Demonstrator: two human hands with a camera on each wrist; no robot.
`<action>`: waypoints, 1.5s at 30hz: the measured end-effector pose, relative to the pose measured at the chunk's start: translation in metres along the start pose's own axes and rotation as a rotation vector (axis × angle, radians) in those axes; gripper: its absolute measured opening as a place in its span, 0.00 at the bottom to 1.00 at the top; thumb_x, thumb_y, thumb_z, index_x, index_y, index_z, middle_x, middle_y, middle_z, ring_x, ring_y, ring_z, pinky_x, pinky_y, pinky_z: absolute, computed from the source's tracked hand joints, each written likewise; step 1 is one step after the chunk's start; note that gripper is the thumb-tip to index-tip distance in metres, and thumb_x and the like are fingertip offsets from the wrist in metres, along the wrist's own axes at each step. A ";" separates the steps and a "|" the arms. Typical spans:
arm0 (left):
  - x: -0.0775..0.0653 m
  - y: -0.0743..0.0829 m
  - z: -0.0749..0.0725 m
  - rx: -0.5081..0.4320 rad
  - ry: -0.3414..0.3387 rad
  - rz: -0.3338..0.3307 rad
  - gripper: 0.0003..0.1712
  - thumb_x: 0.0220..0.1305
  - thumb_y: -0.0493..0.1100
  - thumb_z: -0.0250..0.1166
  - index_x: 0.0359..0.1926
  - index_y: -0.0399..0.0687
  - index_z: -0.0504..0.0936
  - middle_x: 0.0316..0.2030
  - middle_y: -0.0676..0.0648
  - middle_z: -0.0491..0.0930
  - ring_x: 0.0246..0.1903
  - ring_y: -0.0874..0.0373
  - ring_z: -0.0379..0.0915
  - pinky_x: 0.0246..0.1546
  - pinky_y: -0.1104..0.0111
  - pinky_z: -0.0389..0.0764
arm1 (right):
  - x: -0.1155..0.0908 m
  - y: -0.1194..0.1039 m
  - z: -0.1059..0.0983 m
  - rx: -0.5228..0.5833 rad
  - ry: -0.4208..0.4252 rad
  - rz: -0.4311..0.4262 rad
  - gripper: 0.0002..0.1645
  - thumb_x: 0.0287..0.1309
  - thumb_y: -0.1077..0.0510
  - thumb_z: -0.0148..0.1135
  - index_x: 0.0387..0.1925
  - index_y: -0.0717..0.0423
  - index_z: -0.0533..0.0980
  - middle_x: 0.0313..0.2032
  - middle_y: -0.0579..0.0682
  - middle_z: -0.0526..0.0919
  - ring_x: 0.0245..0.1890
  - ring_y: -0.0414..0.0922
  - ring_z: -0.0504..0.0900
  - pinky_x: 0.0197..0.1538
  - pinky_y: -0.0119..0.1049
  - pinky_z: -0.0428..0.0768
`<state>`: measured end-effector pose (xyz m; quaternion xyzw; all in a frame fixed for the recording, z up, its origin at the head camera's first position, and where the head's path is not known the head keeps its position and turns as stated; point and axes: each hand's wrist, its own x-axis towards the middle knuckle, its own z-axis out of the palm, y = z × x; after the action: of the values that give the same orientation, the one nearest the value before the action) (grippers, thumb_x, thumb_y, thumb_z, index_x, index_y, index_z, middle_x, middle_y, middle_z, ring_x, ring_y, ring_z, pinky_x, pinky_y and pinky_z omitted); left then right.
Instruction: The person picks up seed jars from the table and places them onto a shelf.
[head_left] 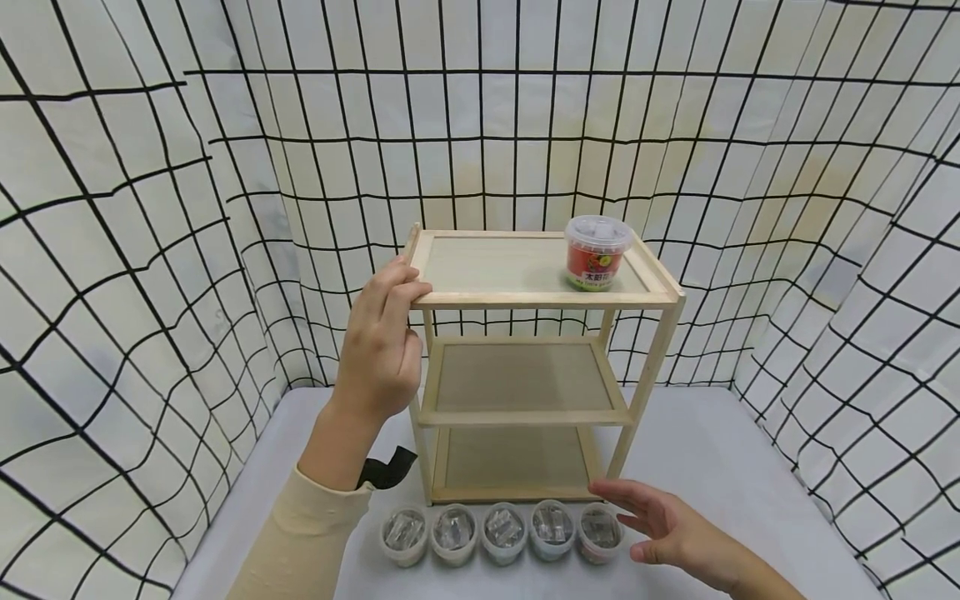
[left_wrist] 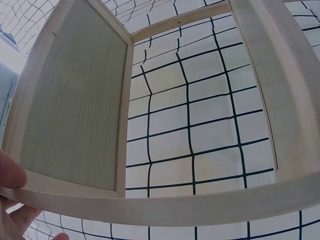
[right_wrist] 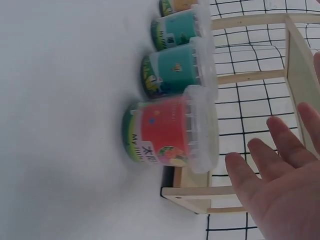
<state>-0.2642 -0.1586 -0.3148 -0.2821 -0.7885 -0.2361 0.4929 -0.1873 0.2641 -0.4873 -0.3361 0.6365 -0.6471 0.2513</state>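
My left hand (head_left: 382, 350) grips the upper left corner of a three-tier wooden shelf (head_left: 540, 302), fingers over the top edge. In the left wrist view, fingertips (left_wrist: 11, 172) wrap the shelf's pale frame (left_wrist: 165, 210). My right hand (head_left: 675, 533) is spread beside the rightmost tub (head_left: 600, 533) in a row of several clear-lidded tubs. That tub (right_wrist: 165, 130) shows a red and green label in the right wrist view, and the fingers point past its lid. Another red-labelled tub (head_left: 596, 254) stands upright on the top tier, towards the right.
The other tubs (head_left: 502, 533) stand in front of the shelf's base; two nearby ones (right_wrist: 175, 70) have teal labels. A white cloth (head_left: 697, 450) covers the table. Black netting (head_left: 480, 137) over white sheeting encloses the back and sides. A black strap (head_left: 388, 471) hangs by the left wrist.
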 end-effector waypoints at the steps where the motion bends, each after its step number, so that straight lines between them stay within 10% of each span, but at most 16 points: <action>1: 0.000 0.000 0.000 0.004 -0.002 0.000 0.32 0.54 0.31 0.44 0.60 0.36 0.78 0.66 0.36 0.75 0.78 0.43 0.66 0.77 0.46 0.69 | -0.001 0.002 0.000 -0.007 0.008 -0.002 0.43 0.71 0.70 0.62 0.80 0.74 0.54 0.81 0.42 0.67 0.79 0.28 0.64 0.76 0.23 0.68; 21: 0.000 0.000 -0.001 -0.020 0.009 -0.005 0.31 0.55 0.31 0.43 0.59 0.36 0.78 0.64 0.35 0.75 0.77 0.43 0.67 0.79 0.50 0.67 | -0.006 0.035 -0.002 -0.129 0.143 0.023 0.43 0.68 0.71 0.64 0.78 0.77 0.56 0.74 0.28 0.73 0.75 0.23 0.67 0.72 0.20 0.67; 32: -0.001 0.000 0.000 -0.019 0.008 -0.010 0.31 0.55 0.31 0.43 0.59 0.36 0.78 0.65 0.36 0.75 0.77 0.43 0.67 0.79 0.50 0.68 | -0.006 0.048 0.002 -0.174 0.217 0.095 0.46 0.60 0.70 0.67 0.77 0.76 0.59 0.76 0.80 0.59 0.72 0.22 0.68 0.68 0.19 0.70; 45: 0.001 0.000 0.001 -0.025 0.004 -0.012 0.31 0.55 0.31 0.43 0.59 0.36 0.78 0.65 0.36 0.75 0.78 0.44 0.66 0.79 0.50 0.67 | -0.003 0.058 0.006 -0.267 0.296 0.094 0.48 0.53 0.67 0.73 0.74 0.71 0.65 0.72 0.79 0.66 0.67 0.22 0.71 0.65 0.20 0.73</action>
<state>-0.2650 -0.1579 -0.3146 -0.2832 -0.7862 -0.2494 0.4895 -0.1872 0.2588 -0.5455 -0.2377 0.7615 -0.5870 0.1382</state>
